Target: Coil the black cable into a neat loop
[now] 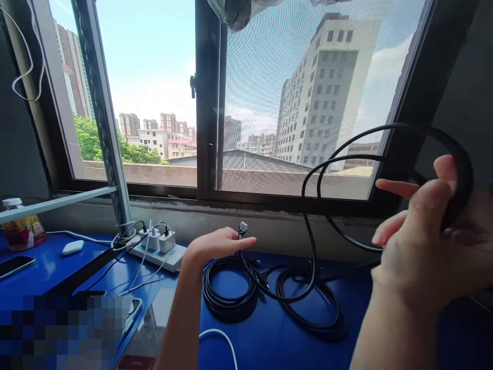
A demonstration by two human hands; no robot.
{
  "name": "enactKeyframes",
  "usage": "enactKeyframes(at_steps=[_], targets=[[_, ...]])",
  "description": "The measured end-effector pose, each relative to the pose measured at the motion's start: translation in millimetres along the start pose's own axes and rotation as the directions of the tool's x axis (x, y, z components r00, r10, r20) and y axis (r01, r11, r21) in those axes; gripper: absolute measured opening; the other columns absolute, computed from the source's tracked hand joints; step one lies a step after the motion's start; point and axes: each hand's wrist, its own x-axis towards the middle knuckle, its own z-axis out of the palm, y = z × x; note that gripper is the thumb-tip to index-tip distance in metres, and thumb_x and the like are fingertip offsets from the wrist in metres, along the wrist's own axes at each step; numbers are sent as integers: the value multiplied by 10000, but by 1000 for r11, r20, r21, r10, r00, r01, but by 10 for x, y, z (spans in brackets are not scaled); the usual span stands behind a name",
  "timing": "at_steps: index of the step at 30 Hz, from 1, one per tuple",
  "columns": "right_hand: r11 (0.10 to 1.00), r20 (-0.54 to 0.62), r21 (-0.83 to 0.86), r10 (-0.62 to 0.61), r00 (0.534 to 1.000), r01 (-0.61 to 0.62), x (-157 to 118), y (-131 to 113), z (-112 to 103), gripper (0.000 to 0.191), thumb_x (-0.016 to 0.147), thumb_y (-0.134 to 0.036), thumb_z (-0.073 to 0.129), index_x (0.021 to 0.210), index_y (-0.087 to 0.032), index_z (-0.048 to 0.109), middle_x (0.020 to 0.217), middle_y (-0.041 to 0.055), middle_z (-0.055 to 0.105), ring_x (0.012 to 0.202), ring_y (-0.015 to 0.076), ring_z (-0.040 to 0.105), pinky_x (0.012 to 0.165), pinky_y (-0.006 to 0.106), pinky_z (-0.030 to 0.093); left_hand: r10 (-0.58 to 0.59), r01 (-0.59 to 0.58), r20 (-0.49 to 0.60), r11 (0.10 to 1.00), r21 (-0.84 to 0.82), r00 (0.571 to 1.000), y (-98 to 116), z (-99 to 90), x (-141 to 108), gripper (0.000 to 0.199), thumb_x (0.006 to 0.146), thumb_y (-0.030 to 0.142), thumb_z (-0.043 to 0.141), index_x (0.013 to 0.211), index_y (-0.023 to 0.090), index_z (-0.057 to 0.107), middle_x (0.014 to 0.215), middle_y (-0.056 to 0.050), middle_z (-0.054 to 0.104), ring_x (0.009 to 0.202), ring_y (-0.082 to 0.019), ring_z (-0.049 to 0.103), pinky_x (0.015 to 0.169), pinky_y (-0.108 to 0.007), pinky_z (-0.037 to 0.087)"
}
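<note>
My left hand (219,242) is low in the centre, pinching a black cable (311,241) just below its plug (242,227), which sticks up above the fingers. From there the cable runs down, sweeps right and rises in loose loops to my right hand (416,231). That hand, raised at the right, grips a thick bundle of the cable's turns between thumb and palm, with some fingers stretched out. Under the left hand lies a coiled black cable (230,312) on the blue table (262,341). Another looser black coil (335,329) lies to its right.
A white power strip (173,257) with chargers stands left, near a metal post (96,103). Farther left are a bottle (25,228), a white case (73,247) and a phone (15,266). A white cable (225,335) lies in front. The window (208,113) rises behind the table.
</note>
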Motion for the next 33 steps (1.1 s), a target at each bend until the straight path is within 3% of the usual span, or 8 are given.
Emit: enactKeyframes(at_steps=[3,5,8,12,20,23,28,33], targets=[[999,132,23,29,991,-32,-16,23,2,325,803,-381,623,1033,-164,697,789,67,691,375,94,513,282,230,286,-27,37,211,998,-43,977,105,31,9,406,825,384,467,529,129,577,475,10,530,459,-38,489,445,-116,312],[998,251,6,63,966,-66,-33,22,-5,339,819,-409,604,1082,-209,679,716,34,681,288,49,374,273,226,275,-4,60,268,978,-200,963,150,39,33,446,836,449,455,518,144,525,376,20,452,364,-47,451,384,-125,294],[993,418,-45,117,901,-108,-57,1,-5,306,839,-414,577,1090,-266,672,709,14,673,291,40,354,266,205,266,11,98,212,862,-498,977,215,58,71,429,853,477,452,565,162,496,315,65,331,265,-56,352,306,-145,278],[993,542,-47,117,832,-109,-74,-5,29,247,820,-421,594,948,-247,714,716,13,676,279,25,350,251,177,251,41,51,93,595,-802,995,348,149,87,227,889,299,469,730,161,553,399,76,404,338,-53,464,370,-119,406],[986,713,-75,158,684,-149,-112,32,75,570,676,-533,681,1121,-177,668,717,30,675,360,34,385,315,164,357,107,-139,-119,201,-970,987,528,345,105,407,942,154,314,601,121,532,545,16,548,586,-53,631,612,-121,525],[991,759,-95,134,637,-96,-121,14,65,663,595,-459,756,1181,-175,632,811,49,684,462,66,457,368,176,429,56,-187,-180,149,-971,982,548,352,115,440,948,143,286,581,119,528,525,23,520,577,-44,617,638,-126,525],[987,805,-145,155,573,-64,-114,19,39,659,638,-323,709,1268,-203,559,899,61,691,525,85,490,359,162,402,-80,-278,-289,122,-953,954,541,284,109,461,954,146,256,585,142,532,596,14,562,694,-26,627,712,-106,509],[992,756,-125,99,647,-6,-100,70,55,520,704,-345,668,1198,-190,615,847,60,706,548,107,554,395,188,436,-93,-267,-284,162,-950,954,479,227,127,419,947,148,279,631,156,554,688,6,631,697,-13,625,678,-73,482]])
